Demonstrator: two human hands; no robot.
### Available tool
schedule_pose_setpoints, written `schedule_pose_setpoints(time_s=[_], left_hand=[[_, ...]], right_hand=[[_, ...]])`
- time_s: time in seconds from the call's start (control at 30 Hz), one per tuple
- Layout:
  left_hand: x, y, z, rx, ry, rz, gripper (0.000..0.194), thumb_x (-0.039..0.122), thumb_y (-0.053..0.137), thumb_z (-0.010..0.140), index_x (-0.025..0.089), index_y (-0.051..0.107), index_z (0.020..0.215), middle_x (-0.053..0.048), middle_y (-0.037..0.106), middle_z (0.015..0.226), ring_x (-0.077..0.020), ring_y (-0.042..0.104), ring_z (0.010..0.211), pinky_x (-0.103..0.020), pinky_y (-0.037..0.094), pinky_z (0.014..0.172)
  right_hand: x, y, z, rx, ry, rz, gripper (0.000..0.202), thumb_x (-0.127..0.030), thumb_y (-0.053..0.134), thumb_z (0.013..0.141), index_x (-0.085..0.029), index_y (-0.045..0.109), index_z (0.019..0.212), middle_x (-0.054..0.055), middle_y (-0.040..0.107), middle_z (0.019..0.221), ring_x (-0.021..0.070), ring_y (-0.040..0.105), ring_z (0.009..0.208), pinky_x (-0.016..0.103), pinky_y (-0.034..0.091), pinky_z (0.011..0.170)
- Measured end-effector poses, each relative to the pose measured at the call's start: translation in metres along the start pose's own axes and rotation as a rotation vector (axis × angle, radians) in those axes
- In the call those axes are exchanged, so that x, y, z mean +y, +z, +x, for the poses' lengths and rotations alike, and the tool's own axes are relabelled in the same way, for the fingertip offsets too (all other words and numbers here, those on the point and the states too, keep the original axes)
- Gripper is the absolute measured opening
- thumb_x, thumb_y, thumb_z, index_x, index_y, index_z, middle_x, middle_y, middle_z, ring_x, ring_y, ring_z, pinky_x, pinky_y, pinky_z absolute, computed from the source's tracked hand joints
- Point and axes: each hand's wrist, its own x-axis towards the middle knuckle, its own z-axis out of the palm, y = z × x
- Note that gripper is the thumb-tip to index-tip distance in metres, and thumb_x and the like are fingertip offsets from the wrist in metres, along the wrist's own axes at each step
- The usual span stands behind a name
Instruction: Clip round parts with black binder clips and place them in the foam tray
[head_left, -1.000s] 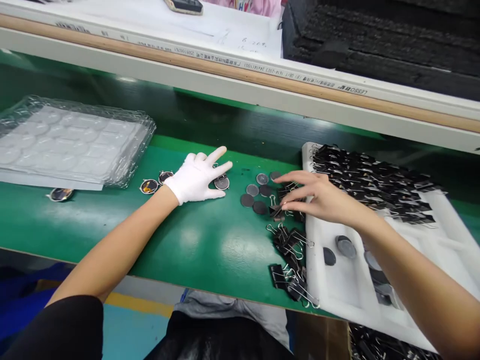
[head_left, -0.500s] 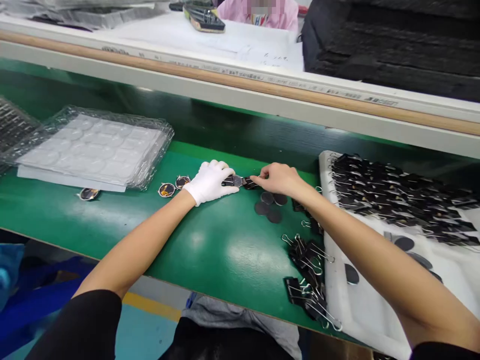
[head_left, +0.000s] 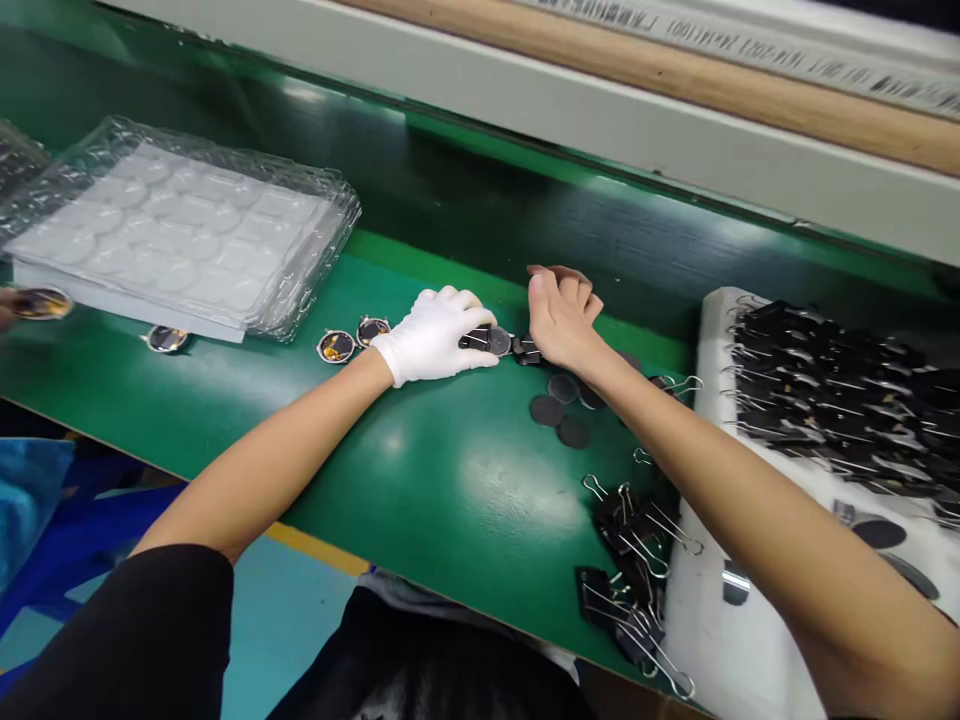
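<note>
My left hand (head_left: 435,338), in a white glove, has thumb and fingers closed around a black binder clip (head_left: 474,337) low over the green bench. A small grey disc (head_left: 499,341) sits at that clip's right end, with another black binder clip (head_left: 527,350) just beyond it. My bare right hand (head_left: 562,315) is raised beside this second clip, its fingers loosely bent and apart, with nothing visible in them. Several dark round discs (head_left: 562,388) lie below my right wrist. Two round watch heads (head_left: 336,347) rest left of my glove.
Clear plastic trays with white sheets (head_left: 172,230) are stacked at the left. A person's hand (head_left: 6,308) holds a watch head (head_left: 43,303) at the left edge. Loose binder clips (head_left: 637,540) lie beside a white tray (head_left: 705,610) bearing rows of clips. A ledge (head_left: 525,90) runs behind.
My right hand has come off the second clip and lifted. My left hand keeps its grip. The view has tilted down, and another person's hand with a watch head has appeared at the left.
</note>
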Motion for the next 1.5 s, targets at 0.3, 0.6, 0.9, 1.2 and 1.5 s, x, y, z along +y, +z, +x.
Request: schedule_pose_setpoints(time_s=[0.3, 0.6, 0.9, 1.2, 1.5], left_hand=[[0.005, 0.003, 0.002, -0.015, -0.013, -0.008, 0.048, 0.057, 0.071, 0.089, 0.025, 0.07, 0.125, -0.01, 0.067, 0.124, -0.0337, 0.057, 0.117, -0.047, 0.038, 0.1], [0.013, 0.01, 0.006, -0.011, 0.038, -0.023, 0.049, 0.059, 0.07, 0.09, 0.024, 0.07, 0.124, -0.013, 0.065, 0.127, -0.0365, 0.055, 0.12, -0.054, 0.037, 0.102], [0.015, 0.013, 0.01, -0.025, 0.063, -0.019, 0.049, 0.058, 0.07, 0.091, 0.024, 0.069, 0.125, -0.013, 0.065, 0.129, -0.037, 0.055, 0.12, -0.054, 0.036, 0.102], [0.026, 0.009, 0.014, -0.078, 0.012, 0.001, 0.052, 0.057, 0.068, 0.092, 0.024, 0.066, 0.132, -0.014, 0.065, 0.128, -0.0372, 0.054, 0.121, -0.051, 0.035, 0.1], [0.023, 0.008, 0.013, -0.054, 0.034, 0.045, 0.054, 0.058, 0.065, 0.094, 0.021, 0.064, 0.133, -0.015, 0.067, 0.128, -0.0362, 0.057, 0.12, -0.048, 0.038, 0.1]], right_hand=[[0.017, 0.005, 0.005, -0.069, 0.012, -0.041, 0.059, -0.053, 0.01, 0.106, -0.027, 0.045, 0.147, 0.016, 0.041, 0.156, 0.0361, 0.03, 0.149, 0.071, 0.024, 0.117], [0.019, 0.003, 0.002, -0.047, -0.009, -0.021, 0.057, -0.048, 0.011, 0.108, -0.023, 0.038, 0.151, 0.018, 0.04, 0.158, 0.0347, 0.03, 0.15, 0.071, 0.024, 0.116], [0.028, 0.007, 0.002, -0.042, -0.06, -0.021, 0.059, -0.048, 0.003, 0.108, -0.031, 0.038, 0.152, 0.014, 0.04, 0.158, 0.0339, 0.028, 0.152, 0.07, 0.025, 0.116], [0.024, 0.008, 0.006, -0.081, -0.009, -0.026, 0.055, -0.048, 0.006, 0.108, -0.029, 0.043, 0.145, 0.015, 0.04, 0.155, 0.035, 0.024, 0.153, 0.075, 0.017, 0.118], [0.018, 0.007, 0.008, -0.073, 0.052, 0.001, 0.055, -0.051, 0.013, 0.106, -0.025, 0.048, 0.14, 0.016, 0.04, 0.158, 0.0354, 0.024, 0.154, 0.073, 0.016, 0.12]])
